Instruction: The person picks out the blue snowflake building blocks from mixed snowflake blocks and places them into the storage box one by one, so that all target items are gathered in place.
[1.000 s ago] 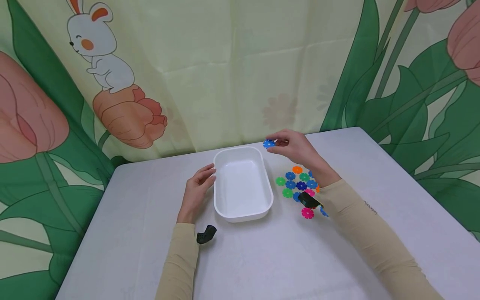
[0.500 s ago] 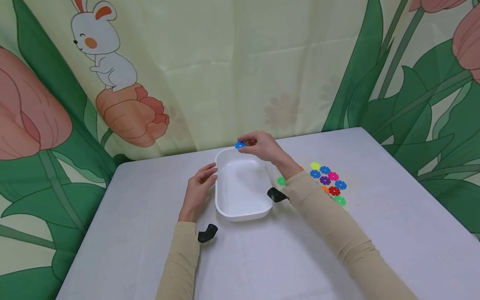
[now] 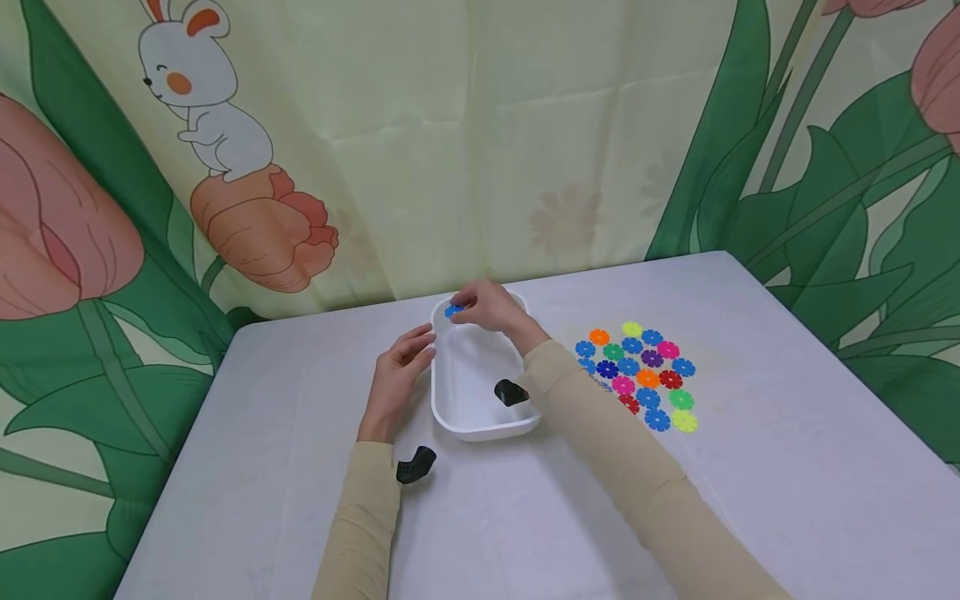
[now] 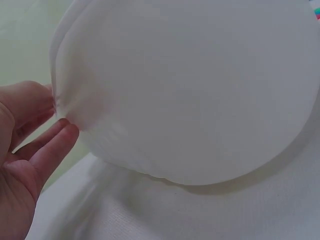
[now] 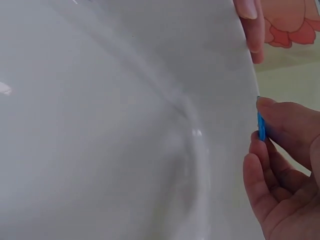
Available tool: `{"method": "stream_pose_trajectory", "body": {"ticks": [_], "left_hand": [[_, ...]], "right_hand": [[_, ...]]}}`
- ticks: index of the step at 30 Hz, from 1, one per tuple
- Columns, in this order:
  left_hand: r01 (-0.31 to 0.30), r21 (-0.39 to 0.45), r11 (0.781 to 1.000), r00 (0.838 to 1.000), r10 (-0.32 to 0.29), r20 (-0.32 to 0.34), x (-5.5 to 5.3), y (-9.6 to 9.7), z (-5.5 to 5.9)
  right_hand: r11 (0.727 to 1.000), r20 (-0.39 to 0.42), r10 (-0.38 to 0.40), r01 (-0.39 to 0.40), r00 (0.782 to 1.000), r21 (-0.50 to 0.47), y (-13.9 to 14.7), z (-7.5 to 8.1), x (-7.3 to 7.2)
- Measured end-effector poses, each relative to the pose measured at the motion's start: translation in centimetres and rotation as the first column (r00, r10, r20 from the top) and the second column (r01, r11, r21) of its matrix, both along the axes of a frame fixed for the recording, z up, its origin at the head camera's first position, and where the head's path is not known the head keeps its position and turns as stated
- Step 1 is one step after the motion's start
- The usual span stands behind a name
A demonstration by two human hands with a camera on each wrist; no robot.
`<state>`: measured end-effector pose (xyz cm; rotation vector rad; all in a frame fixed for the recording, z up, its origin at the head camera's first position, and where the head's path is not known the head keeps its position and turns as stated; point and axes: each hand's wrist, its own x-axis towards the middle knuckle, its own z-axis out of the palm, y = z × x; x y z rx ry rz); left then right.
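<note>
So, right fingers (image 5: 256, 179) pinch a blue disc (image 5: 261, 128); relaxed left fingers (image 4: 56, 150) touch the white tray (image 3: 483, 435)

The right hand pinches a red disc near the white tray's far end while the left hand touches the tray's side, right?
No, the disc is blue, as the head view shows. The right hand does pinch it there, and the left hand touches the tray.

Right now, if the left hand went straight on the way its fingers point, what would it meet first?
The white tray, most likely: the left hand points at the tray's outer left side and seems to be touching it, though a slight gap would be hard to see.
</note>
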<state>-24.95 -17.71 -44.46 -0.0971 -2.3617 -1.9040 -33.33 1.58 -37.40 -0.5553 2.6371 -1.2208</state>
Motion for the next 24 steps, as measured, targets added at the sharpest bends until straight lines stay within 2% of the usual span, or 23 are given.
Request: {"method": "stream_pose_trajectory", "body": {"ticks": [6, 13, 20, 24], "left_hand": [[0.012, 0.004, 1.000, 1.000, -0.012, -0.020, -0.1, -0.1, 0.0], [0.013, 0.005, 1.000, 1.000, -0.013, -0.017, 0.1, 0.0, 0.1], [0.006, 0.007, 1.000, 1.000, -0.005, -0.016, 0.1, 0.1, 0.3], [0.005, 0.003, 1.000, 1.000, -0.005, -0.005, 0.1, 0.2, 0.2]], "right_hand": [[0.996, 0.012, 0.022, -0.023, 1.000, 0.090, -0.7, -1.4, -0.4], [0.988, -0.009, 0.033, -0.032, 0.999, 0.149, -1.1, -2.3, -0.4], [0.966, -0.039, 0.062, -0.050, 0.997, 0.254, -1.2, -3.0, -0.3], [0.958, -0.065, 0.079, -0.058, 0.995, 0.282, -1.4, -3.3, -0.4]]}}
